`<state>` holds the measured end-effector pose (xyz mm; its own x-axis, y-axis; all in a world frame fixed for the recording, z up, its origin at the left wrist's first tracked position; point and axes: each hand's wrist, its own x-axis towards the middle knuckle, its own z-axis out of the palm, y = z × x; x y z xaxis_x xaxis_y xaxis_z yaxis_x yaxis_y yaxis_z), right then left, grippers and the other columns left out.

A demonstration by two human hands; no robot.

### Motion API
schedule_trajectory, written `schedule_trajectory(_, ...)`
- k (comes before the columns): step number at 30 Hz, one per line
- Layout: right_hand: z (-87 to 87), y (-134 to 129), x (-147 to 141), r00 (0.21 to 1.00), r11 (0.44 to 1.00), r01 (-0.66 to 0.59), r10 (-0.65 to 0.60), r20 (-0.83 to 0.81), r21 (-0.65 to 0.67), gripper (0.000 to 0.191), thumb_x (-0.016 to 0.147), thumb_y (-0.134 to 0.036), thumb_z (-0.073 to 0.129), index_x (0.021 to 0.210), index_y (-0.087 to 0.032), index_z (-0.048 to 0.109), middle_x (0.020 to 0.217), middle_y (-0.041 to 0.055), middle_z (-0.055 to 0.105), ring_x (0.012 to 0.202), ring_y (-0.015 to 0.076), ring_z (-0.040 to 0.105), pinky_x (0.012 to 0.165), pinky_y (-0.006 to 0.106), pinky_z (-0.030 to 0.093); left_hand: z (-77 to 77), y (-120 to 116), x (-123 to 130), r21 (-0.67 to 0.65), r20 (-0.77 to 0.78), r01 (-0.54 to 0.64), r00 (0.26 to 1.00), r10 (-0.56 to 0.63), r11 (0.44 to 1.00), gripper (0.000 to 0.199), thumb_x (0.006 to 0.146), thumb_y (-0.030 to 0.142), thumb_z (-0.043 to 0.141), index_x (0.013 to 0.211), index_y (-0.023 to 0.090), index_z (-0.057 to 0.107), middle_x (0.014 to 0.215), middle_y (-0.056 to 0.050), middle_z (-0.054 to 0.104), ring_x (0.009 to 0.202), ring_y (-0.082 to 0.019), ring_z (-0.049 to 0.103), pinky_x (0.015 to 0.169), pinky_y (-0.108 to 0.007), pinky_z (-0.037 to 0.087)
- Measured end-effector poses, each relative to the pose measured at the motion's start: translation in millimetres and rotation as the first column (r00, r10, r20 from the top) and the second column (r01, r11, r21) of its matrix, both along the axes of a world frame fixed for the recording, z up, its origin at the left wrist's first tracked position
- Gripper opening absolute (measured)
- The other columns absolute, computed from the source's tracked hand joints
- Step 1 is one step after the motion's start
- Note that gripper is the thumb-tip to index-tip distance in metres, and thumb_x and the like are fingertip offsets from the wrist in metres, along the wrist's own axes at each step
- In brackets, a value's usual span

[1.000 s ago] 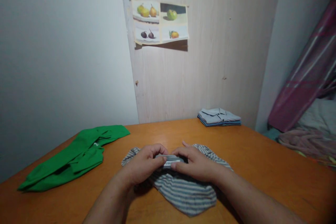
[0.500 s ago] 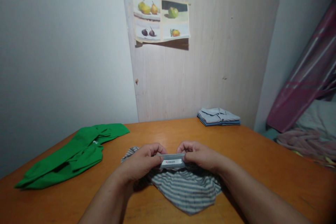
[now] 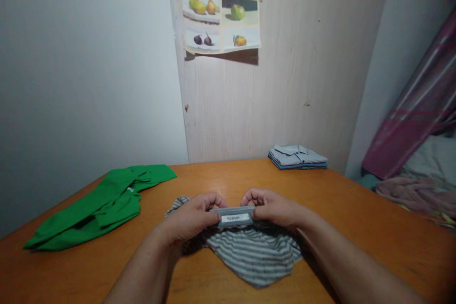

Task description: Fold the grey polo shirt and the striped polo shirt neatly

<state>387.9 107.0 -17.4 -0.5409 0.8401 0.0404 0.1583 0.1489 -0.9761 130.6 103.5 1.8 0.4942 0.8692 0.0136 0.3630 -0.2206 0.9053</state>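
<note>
A grey and white striped garment (image 3: 254, 251) lies bunched on the orange table, its lower part spread toward me. Its collar band, with a white label (image 3: 231, 218), is raised between my two hands. My left hand (image 3: 199, 213) pinches the band just left of the label, thumb in front and fingers curled behind. On the label's right side my right hand (image 3: 267, 206) grips the band the same way. Part of the cloth is hidden beneath both hands, and a striped bit shows beyond my left hand.
A green garment (image 3: 85, 209) lies loosely along the left of the table (image 3: 221, 173). Folded shirts (image 3: 297, 156) are stacked at the back right. Fruit pictures (image 3: 221, 21) hang on the wall. Beyond the table's right edge are a pink curtain (image 3: 402, 118) and crumpled cloth (image 3: 413, 194).
The view has shifted slightly. Both hands still hold the collar band, which has tilted a little so that more of it shows around the label.
</note>
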Motion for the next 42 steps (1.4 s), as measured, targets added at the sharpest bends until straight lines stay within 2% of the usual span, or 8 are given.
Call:
schedule_trajectory(12,0.3,-3.0,-0.9,0.993,0.998,0.037,-0.043,0.114,0.048,0.022,0.069,-0.02,0.067,0.091,-0.016,0.064,0.069,-0.0044,0.055,0.058,0.0077,0.044,0.048,0.018,0.03,-9.3,6.8,-3.6,-0.007,-0.01,-0.001,1.0,0.0,1.0,0.028,0.067,0.018,0.061,0.094,0.016,0.067,0.079,-0.001,0.064,0.069,-0.013,0.055,0.056,-0.022,0.036)
schedule_trajectory(27,4.3,-7.8,-4.6,0.968,0.99,0.075,-0.102,0.229,0.121,0.016,0.073,-0.026,0.07,0.086,-0.017,0.065,0.069,-0.0031,0.057,0.058,0.009,0.047,0.049,0.019,0.033,-10.6,5.1,0.3,-0.018,-0.008,0.002,1.0,-0.002,1.0,0.027,0.067,0.018,0.06,0.094,0.016,0.066,0.079,-0.002,0.064,0.069,-0.013,0.056,0.055,-0.021,0.035)
schedule_trajectory(30,2.7,-7.9,-5.4,0.975,0.992,0.075,-0.094,0.201,0.104,0.019,0.076,-0.033,0.072,0.083,-0.017,0.064,0.067,-0.0036,0.055,0.057,0.0084,0.045,0.049,0.02,0.031,-10.9,5.0,0.3,-0.02,0.003,0.006,1.0,-0.006,1.0,0.028,0.067,0.017,0.059,0.094,0.015,0.066,0.079,-0.001,0.063,0.068,-0.013,0.055,0.055,-0.021,0.036)
schedule_trajectory(36,-5.9,-2.5,-5.6,0.994,0.996,0.064,-0.069,0.08,0.064,0.037,0.084,-0.053,0.064,0.078,-0.016,0.062,0.061,-0.0057,0.047,0.053,0.0076,0.034,0.049,0.021,0.025,-11.1,5.8,0.1,-0.02,0.003,0.01,1.0,-0.01,1.0,0.027,0.068,0.018,0.06,0.094,0.015,0.066,0.08,-0.003,0.066,0.069,-0.014,0.057,0.056,-0.022,0.038)
schedule_trajectory(42,-5.2,-2.1,-6.7,0.992,0.99,0.111,-0.116,0.051,0.088,0.036,0.086,-0.05,0.062,0.074,-0.016,0.06,0.062,-0.0049,0.045,0.055,0.0081,0.035,0.05,0.021,0.027,-10.2,4.1,1.6,-0.026,-0.007,0.01,1.0,-0.011,1.0,0.027,0.067,0.018,0.06,0.092,0.015,0.067,0.079,-0.001,0.065,0.068,-0.013,0.056,0.056,-0.02,0.037)
